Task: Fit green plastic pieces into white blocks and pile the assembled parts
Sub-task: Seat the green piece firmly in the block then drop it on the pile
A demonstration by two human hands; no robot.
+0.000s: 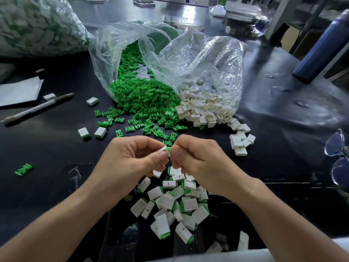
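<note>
Small white block (163,149) — green piece (168,149) protruding.

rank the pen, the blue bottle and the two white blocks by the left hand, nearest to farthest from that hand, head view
1. two white blocks: just beyond and to the left of the left hand.
2. pen: farther left, lying diagonally.
3. blue bottle: far right, at the back.
</note>
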